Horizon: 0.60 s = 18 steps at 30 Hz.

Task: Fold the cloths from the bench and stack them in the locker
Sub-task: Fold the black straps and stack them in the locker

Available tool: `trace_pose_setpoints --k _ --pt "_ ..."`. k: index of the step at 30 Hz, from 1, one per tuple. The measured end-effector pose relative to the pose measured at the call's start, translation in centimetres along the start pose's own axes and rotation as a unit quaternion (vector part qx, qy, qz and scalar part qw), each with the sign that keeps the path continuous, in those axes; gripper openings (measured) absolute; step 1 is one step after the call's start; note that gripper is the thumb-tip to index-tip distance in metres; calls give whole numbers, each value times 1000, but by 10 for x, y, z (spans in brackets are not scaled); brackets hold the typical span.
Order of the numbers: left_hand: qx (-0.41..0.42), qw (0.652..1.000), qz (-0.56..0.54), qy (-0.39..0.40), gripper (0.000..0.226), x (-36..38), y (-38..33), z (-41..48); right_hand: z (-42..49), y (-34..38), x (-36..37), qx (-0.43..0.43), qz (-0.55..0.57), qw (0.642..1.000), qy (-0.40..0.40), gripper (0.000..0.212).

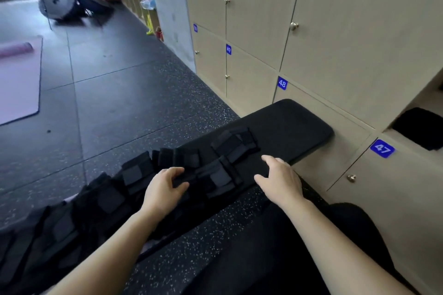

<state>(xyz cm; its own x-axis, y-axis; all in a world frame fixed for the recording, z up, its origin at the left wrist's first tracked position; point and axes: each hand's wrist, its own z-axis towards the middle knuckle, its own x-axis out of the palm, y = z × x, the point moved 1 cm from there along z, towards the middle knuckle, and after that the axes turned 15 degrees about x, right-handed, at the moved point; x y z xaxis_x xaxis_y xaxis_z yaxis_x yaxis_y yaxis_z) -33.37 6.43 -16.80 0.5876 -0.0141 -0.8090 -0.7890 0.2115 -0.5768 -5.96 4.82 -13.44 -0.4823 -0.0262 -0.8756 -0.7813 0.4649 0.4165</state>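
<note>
Underfoot: dark speckled rubber floor (107, 103), matte, tiled seams. Right side: beige laminate locker wall (335, 31), blue number plates, small metal knobs. Open locker compartment (429, 98) above plate 47 holds folded black cloth (419, 127). Long black padded bench (287, 122), rounded end just beside lockers. Lilac yoga mat (16, 79) far left, well apart. Row of black fabric cloths (134, 175) overlaps along bench, rumpled, some in square folds. Left hand (163, 189) pinches edge of one cloth. Right hand (280, 179) relaxed, fingers spread, over bench edge, holding nothing.

Edges, blur and small print
The black fabric cloths (72, 218) run off the left edge; the open beige wooden locker (429, 100) and the black folded stack (422, 127) inside it are cropped at right; the far grey wheeled equipment (60, 2) is blurred.
</note>
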Motion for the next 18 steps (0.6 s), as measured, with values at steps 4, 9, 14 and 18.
trace_pose_setpoints --k 4,9,14,18 --pt "14 1000 23 8 45 13 10 -3 4 16 19 -13 -18 999 25 58" --pt "110 983 116 89 63 44 -4 -1 11 28 38 -67 -73 993 56 56" --pt "131 954 230 140 70 62 7 -10 18 36 62 -151 -157 969 118 73" --pt "140 937 245 208 82 72 37 -18 23 43 90 -223 -274 915 196 74"
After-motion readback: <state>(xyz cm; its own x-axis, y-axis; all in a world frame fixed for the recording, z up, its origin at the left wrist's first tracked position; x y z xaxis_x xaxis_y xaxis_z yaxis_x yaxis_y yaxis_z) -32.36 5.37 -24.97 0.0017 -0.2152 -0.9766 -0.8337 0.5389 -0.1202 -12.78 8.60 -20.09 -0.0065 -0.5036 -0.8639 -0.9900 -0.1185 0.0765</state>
